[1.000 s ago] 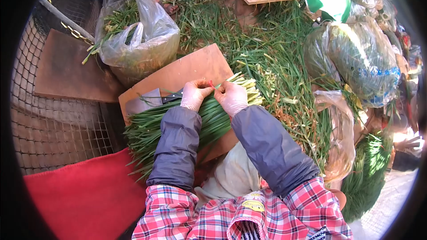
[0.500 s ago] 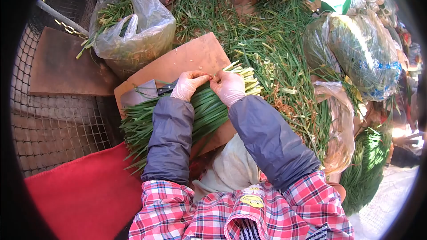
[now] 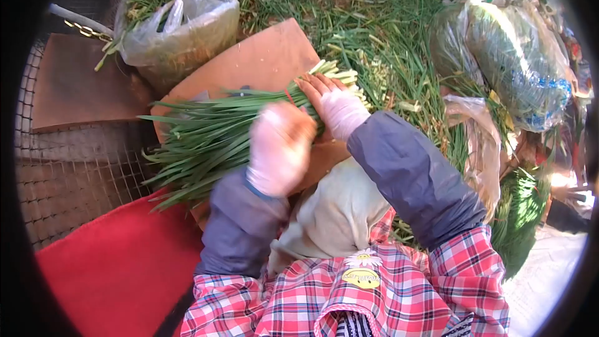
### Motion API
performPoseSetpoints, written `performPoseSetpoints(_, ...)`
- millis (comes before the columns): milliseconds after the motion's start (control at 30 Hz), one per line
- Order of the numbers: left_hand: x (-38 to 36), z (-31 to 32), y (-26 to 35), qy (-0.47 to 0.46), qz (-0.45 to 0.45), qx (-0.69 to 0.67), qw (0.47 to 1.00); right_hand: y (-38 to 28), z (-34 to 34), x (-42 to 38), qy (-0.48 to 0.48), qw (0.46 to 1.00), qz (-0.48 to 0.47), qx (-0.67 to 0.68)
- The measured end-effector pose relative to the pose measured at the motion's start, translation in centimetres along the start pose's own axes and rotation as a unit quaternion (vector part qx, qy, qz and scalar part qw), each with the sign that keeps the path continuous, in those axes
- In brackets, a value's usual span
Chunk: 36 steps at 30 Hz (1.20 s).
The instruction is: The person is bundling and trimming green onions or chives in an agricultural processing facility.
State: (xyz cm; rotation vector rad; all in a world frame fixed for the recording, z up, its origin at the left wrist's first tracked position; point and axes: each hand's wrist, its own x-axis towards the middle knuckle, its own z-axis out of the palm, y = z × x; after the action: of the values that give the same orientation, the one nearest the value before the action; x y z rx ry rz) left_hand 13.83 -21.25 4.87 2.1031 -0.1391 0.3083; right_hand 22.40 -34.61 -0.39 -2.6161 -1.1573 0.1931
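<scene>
Banding step, prob. — green bunch (image 3: 206,134) on board (image 3: 265,53), pale ends far right, red band (image 3: 289,96) across. R hand (image 3: 340,109) flat on stalks, fingers together; L hand (image 3: 279,146) blurred, grip unclear — next calls for steady stalks.

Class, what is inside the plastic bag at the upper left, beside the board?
Green leaves and stalks show in the opening of the plastic bag. Lower down, greenish-brown contents show dimly through its side; the middle is hidden.
</scene>
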Motion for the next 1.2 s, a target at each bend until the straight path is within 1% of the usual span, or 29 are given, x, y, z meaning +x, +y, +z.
performPoseSetpoints(67, -4.7, 3.0, 1.4, -0.103, 0.102, 0.138, 0.98, 0.2, -0.3, 0.5, -0.053, 0.998, 0.001, -0.029)
performPoseSetpoints(133, -4.8, 2.9, 0.9, -0.031, 0.051, 0.056, 0.997, 0.2, -0.4, 0.4, -0.045, 0.999, -0.002, 0.0)
performPoseSetpoints(167, -4.5, 2.5, 0.9, -0.004, 0.05, 0.042, 0.998, 0.1, -0.7, 0.4, -0.037, 0.999, -0.005, 0.013)
performPoseSetpoints(200, -3.7, 1.4, 1.4, 0.024, 0.05, 0.027, 0.998, 0.0, -0.9, 0.0, -0.002, 0.999, -0.018, 0.033)
performPoseSetpoints(267, -2.7, -0.7, 1.8, 0.064, 0.042, 0.046, 0.996, -0.3, -1.5, -1.7, 0.064, 0.994, -0.053, 0.069)
performPoseSetpoints(300, -2.7, -1.1, 1.7, 0.079, 0.037, 0.04, 0.995, -1.2, -2.9, -2.7, 0.071, 0.993, -0.066, 0.063)
performPoseSetpoints(333, -2.8, -1.2, 1.5, 0.09, 0.032, 0.032, 0.995, -2.0, -3.0, -3.4, 0.126, 0.987, -0.088, 0.05)
performPoseSetpoints(367, -3.1, -1.1, 1.3, 0.087, 0.022, 0.02, 0.996, -2.8, -2.4, -3.9, 0.14, 0.983, -0.091, 0.073)
performPoseSetpoints(400, -3.1, -1.1, 1.3, 0.08, 0.041, 0.026, 0.996, -3.4, -1.6, -4.2, 0.154, 0.979, -0.092, 0.094)
performPoseSetpoints(433, -3.0, -1.3, 1.2, 0.076, 0.058, 0.031, 0.995, -4.0, -1.1, -4.2, 0.213, 0.968, -0.084, 0.102)
performPoseSetpoints(500, -3.1, -2.2, 0.7, 0.072, 0.075, 0.055, 0.993, -4.1, -1.1, -4.3, 0.181, 0.972, -0.07, 0.132)
performPoseSetpoints(533, -3.3, -3.0, -0.4, 0.04, 0.07, 0.07, 0.994, -4.3, -1.2, -4.3, 0.165, 0.973, -0.062, 0.148)
performPoseSetpoints(567, -3.5, -3.7, -1.0, 0.029, 0.063, 0.11, 0.991, -4.3, -0.6, -4.2, 0.181, 0.958, -0.067, 0.213)
performPoseSetpoints(600, -3.3, -4.0, -1.0, 0.018, 0.056, 0.149, 0.987, -4.3, 0.1, -4.0, 0.15, 0.919, 0.004, 0.366)
performPoseSetpoints(633, -3.0, -3.6, -1.0, -0.052, 0.0, 0.251, 0.966, -4.5, 0.7, -3.7, 0.114, 0.85, 0.076, 0.508)
performPoseSetpoints(667, -2.7, -2.8, -1.1, -0.123, -0.058, 0.349, 0.927, -4.9, 1.3, -3.5, 0.073, 0.754, 0.148, 0.636)
performPoseSetpoints(700, -2.2, -1.8, -1.7, -0.161, -0.063, 0.372, 0.912, -5.1, 0.8, -2.7, 0.071, 0.669, 0.166, 0.721)
performPoseSetpoints(733, -1.6, -0.9, -1.8, -0.167, -0.05, 0.403, 0.899, -5.1, -0.5, -2.2, 0.048, 0.67, 0.208, 0.711)
performPoseSetpoints(800, 0.2, 0.7, -6.6, -0.084, -0.003, 0.417, 0.905, -5.9, -0.6, -1.0, 0.074, 0.657, 0.199, 0.724)
performPoseSetpoints(833, 1.4, 0.0, -6.2, -0.124, -0.052, 0.394, 0.909, -7.6, -0.9, -2.3, 0.067, 0.696, 0.209, 0.684)
performPoseSetpoints(867, 2.3, -1.1, -4.9, -0.169, -0.104, 0.368, 0.908, -9.1, -2.1, -4.6, -0.019, 0.683, 0.262, 0.681)
performPoseSetpoints(900, 2.7, -1.8, -4.2, -0.215, -0.153, 0.342, 0.902, -9.6, -0.5, -7.6, 0.027, 0.697, 0.27, 0.664)
performPoseSetpoints(933, 3.3, -1.6, -4.3, -0.219, -0.146, 0.352, 0.898, -8.9, 1.1, -9.0, 0.073, 0.717, 0.268, 0.64)
performPoseSetpoints(967, 3.6, -1.2, -4.1, -0.218, -0.144, 0.363, 0.894, -8.2, 1.7, -8.6, 0.047, 0.767, 0.241, 0.593)
performPoseSetpoints(1000, 3.5, -1.3, -3.8, -0.232, -0.136, 0.379, 0.885, -8.2, 2.4, -8.3, 0.028, 0.803, 0.221, 0.552)
performPoseSetpoints(1033, 3.4, -1.1, -4.1, -0.209, -0.115, 0.375, 0.896, -7.6, 2.7, -7.8, 0.014, 0.841, 0.198, 0.503)
performPoseSetpoints(1133, 2.9, -1.0, -3.7, -0.197, -0.116, 0.388, 0.893, -7.0, 3.7, -6.2, -0.018, 0.923, 0.168, 0.345)
performPoseSetpoints(1167, 2.3, -0.8, -3.5, -0.167, -0.094, 0.408, 0.892, -6.7, 3.0, -6.3, -0.088, 0.865, 0.177, 0.461)
performPoseSetpoints(1200, 1.5, -0.6, -3.3, -0.136, -0.078, 0.424, 0.892, -6.4, 1.6, -7.2, -0.179, 0.784, 0.182, 0.565)
